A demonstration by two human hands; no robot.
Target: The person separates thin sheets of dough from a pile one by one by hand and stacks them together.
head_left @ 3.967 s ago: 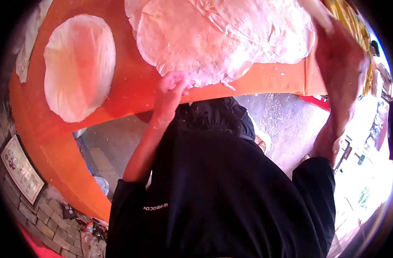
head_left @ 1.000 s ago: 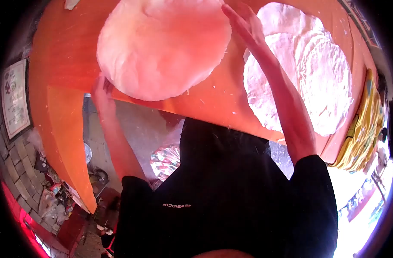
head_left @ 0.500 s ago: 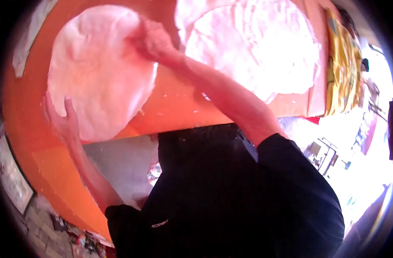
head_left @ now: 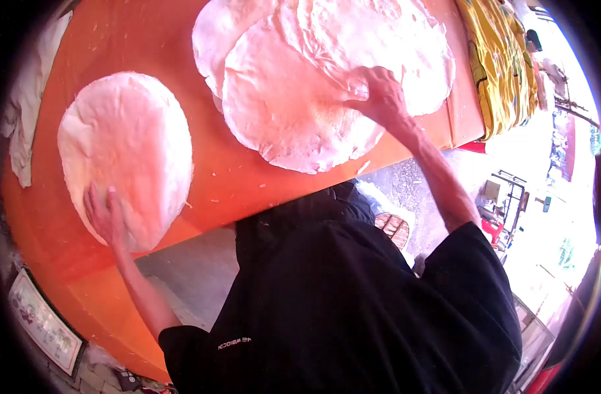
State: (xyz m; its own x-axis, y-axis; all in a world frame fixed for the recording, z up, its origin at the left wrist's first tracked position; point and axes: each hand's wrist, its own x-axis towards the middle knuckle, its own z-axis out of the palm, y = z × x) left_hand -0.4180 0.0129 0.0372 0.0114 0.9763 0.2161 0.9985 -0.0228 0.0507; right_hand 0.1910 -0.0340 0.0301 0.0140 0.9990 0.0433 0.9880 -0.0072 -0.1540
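A round, thin flatbread [head_left: 133, 144] lies by itself on the left of the orange table. My left hand [head_left: 107, 213] rests on its near-left part with the fingers stretched out. To the right, several large flatbreads [head_left: 274, 98] overlap in a loose pile, and their surfaces look wrinkled. On this pile is my right hand [head_left: 382, 102], by the edge of an upper flatbread [head_left: 405, 46]. Its thumb stands apart from its bent fingers, with nothing plainly gripped between them.
The orange table [head_left: 228, 187] carries small pale crumbs near its front edge. A yellow patterned cloth [head_left: 501, 65] lies at the right end, a white cloth [head_left: 34, 98] at the far left edge. Below on the left stands a framed picture [head_left: 44, 322].
My right hand has left the single flatbread and moved right onto the pile. My left hand has shifted from that flatbread's left rim onto its surface. The camera view has turned.
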